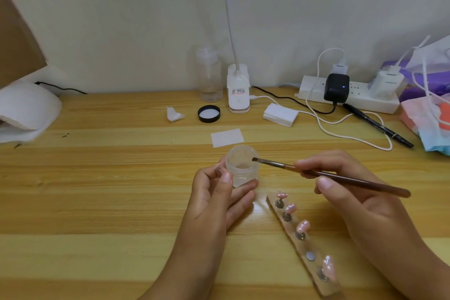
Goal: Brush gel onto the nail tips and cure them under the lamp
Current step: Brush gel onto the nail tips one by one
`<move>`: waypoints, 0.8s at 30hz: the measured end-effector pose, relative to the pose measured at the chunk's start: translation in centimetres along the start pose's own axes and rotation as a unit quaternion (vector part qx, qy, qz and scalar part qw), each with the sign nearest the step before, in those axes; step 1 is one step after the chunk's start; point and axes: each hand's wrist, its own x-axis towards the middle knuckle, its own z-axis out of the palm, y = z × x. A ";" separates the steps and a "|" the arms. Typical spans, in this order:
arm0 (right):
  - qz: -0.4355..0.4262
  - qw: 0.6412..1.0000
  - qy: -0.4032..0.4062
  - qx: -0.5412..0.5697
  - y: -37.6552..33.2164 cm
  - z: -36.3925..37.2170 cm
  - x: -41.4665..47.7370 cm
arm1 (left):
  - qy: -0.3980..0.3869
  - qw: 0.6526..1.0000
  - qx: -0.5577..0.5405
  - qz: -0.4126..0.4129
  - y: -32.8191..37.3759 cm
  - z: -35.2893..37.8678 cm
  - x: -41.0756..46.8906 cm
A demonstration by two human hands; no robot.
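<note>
- Head view, early stage: right hand (345,192) fingers grip the brush (341,178), its bristles at the rim of the open jar (241,168), which the left hand (219,197) fingers hold mid-bench (121,190).
- Four pink nail tips (303,226) stand on a clear strip (314,265) near the front edge; one mount is bare.
- Lamp (26,109) sits at the left edge; curing looks undone.

Plain cream wall (121,19) ran behind a light wood-grain table (97,178); white gooseneck desk light (238,90) stood at the back edge.
</note>
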 end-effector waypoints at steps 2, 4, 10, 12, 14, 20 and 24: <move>0.001 1.000 -0.009 -0.013 0.0 0.1 0.0 | -0.009 1.000 0.002 0.000 0.0 -0.1 0.0; 0.007 1.000 -0.008 -0.001 -0.1 0.1 0.1 | -0.018 1.000 0.017 0.001 0.1 -0.1 -0.1; 0.051 0.994 0.060 0.078 0.4 -0.4 0.4 | 0.039 0.991 0.109 0.066 0.0 0.1 -0.6; 0.073 0.986 0.095 0.113 0.7 -0.6 0.5 | 0.010 0.986 0.140 0.095 0.3 0.2 -1.3; 0.092 0.975 0.113 0.166 0.9 -0.7 0.8 | -0.050 0.979 0.172 0.100 0.4 0.4 -1.9; 0.130 0.944 0.071 0.296 0.6 -0.7 1.3 | -0.109 0.965 0.227 0.075 0.2 0.5 -1.9; 0.113 0.948 0.060 0.292 0.5 -0.5 1.1 | -0.123 0.964 0.221 0.081 0.3 0.6 -1.8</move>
